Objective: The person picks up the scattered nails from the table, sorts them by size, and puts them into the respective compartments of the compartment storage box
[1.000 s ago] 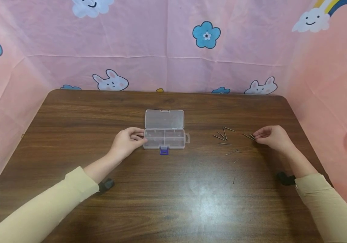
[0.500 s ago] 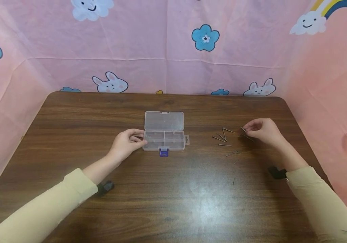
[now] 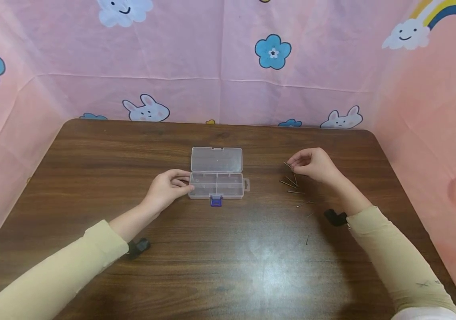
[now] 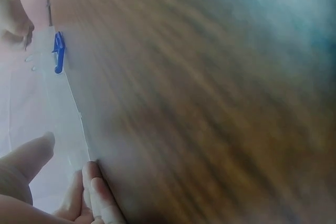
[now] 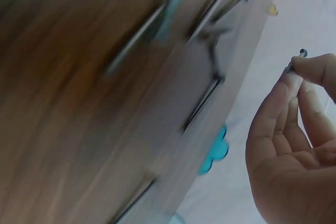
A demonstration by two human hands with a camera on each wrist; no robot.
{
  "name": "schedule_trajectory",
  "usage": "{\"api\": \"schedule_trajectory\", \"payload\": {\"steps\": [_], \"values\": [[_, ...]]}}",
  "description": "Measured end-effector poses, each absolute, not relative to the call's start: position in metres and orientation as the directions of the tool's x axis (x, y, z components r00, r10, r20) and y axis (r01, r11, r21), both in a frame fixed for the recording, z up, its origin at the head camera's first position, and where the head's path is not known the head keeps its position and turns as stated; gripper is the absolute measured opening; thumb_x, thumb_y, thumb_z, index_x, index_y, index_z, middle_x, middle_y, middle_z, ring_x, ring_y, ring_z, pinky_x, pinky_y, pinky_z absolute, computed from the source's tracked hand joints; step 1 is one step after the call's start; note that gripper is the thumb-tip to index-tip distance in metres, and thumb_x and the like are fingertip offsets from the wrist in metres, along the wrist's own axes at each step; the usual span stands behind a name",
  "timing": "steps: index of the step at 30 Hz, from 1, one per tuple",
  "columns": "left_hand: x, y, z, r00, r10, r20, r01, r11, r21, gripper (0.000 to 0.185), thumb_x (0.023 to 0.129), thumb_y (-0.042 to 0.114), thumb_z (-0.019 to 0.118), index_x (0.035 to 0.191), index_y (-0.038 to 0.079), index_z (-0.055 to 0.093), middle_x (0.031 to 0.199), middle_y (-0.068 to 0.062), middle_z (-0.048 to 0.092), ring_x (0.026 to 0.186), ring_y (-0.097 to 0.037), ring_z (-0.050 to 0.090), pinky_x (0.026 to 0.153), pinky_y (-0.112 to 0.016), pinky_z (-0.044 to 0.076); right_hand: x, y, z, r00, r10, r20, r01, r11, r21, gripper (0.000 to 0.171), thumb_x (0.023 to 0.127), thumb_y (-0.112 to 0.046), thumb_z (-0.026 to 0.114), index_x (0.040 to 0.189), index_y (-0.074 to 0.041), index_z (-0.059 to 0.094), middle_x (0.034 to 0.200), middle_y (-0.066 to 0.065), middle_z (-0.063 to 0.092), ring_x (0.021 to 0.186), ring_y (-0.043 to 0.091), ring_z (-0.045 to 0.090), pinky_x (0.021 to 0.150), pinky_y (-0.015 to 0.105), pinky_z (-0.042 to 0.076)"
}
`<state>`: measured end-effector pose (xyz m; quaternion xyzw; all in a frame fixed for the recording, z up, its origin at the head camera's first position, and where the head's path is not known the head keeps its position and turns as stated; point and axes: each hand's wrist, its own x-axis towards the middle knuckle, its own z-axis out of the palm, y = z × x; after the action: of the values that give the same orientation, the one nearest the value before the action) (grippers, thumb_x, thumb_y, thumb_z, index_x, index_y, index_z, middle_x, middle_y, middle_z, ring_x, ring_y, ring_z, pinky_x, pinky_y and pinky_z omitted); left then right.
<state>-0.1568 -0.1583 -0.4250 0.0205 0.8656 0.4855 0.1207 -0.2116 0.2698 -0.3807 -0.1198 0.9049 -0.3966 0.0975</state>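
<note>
A clear plastic compartment box (image 3: 232, 197) stands on the table, its lid (image 3: 216, 160) folded back and its blue latch (image 3: 216, 202) hanging down in front. Its compartments look bare. My left hand (image 3: 166, 188) grips the box's left end between thumb and fingers. To the right, my right hand (image 3: 315, 166) pinches a nail (image 5: 303, 53) between thumb and fingertips, the head poking out in the right wrist view. Below that hand lie several loose nails (image 3: 296, 192), some crossing each other; the hand hides part of this group.
A smaller nail (image 3: 307, 240) lies nearer the front of the brown wooden table (image 3: 196, 266). Pink printed cloth (image 3: 188, 49) hangs behind and along both sides. A dark wrist camera (image 3: 335, 218) hangs under the right sleeve.
My right hand has picked up a nail from the right of the group and carried it left, over the other nails. The left hand stays at the box.
</note>
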Motion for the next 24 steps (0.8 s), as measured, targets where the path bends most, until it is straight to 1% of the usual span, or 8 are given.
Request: {"api": "schedule_trajectory", "payload": {"steps": [5, 16, 20, 24], "values": [[-0.157, -0.158, -0.425, -0.971, 0.154, -0.184, -0.075, 0.531, 0.844, 0.046, 0.098, 0.015, 0.076, 0.139, -0.003, 0.063, 0.134, -0.023, 0.071, 0.109, -0.031, 0.071, 0.084, -0.021, 0.053, -0.217, 0.245, -0.383, -0.934, -0.348, -0.084, -0.161, 0.618, -0.769, 0.017, 0.094, 0.004, 0.07, 0.109, 0.005, 0.078, 0.104, 0.021, 0.079, 0.082, 0.0, 0.069, 0.075, 0.018, 0.056], [-0.156, -0.157, -0.421, -0.965, 0.147, -0.218, -0.112, 0.523, 0.845, 0.046, 0.098, 0.015, 0.076, 0.14, -0.001, 0.063, 0.135, -0.021, 0.071, 0.108, -0.028, 0.071, 0.083, -0.018, 0.053, -0.221, 0.193, -0.383, -0.898, -0.434, -0.071, -0.19, 0.528, -0.827, 0.018, 0.092, 0.006, 0.07, 0.107, 0.004, 0.079, 0.102, 0.022, 0.08, 0.083, 0.007, 0.072, 0.074, 0.02, 0.057], [-0.156, -0.157, -0.421, -0.967, 0.144, -0.21, -0.106, 0.523, 0.846, 0.047, 0.098, 0.015, 0.077, 0.14, -0.002, 0.063, 0.135, -0.022, 0.071, 0.109, -0.029, 0.071, 0.083, -0.018, 0.053, -0.222, 0.175, -0.383, -0.878, -0.476, -0.049, -0.233, 0.515, -0.825, 0.019, 0.091, 0.008, 0.069, 0.105, 0.003, 0.08, 0.102, 0.021, 0.08, 0.083, 0.01, 0.071, 0.075, 0.021, 0.058], [-0.156, -0.157, -0.421, -0.969, 0.141, -0.201, -0.099, 0.525, 0.845, 0.047, 0.098, 0.015, 0.077, 0.139, -0.003, 0.063, 0.134, -0.023, 0.071, 0.109, -0.03, 0.071, 0.082, -0.019, 0.052, -0.223, 0.157, -0.386, -0.856, -0.516, -0.032, -0.276, 0.507, -0.816, 0.019, 0.089, 0.008, 0.069, 0.103, 0.001, 0.081, 0.097, 0.017, 0.08, 0.08, 0.009, 0.068, 0.078, 0.023, 0.06]]}}
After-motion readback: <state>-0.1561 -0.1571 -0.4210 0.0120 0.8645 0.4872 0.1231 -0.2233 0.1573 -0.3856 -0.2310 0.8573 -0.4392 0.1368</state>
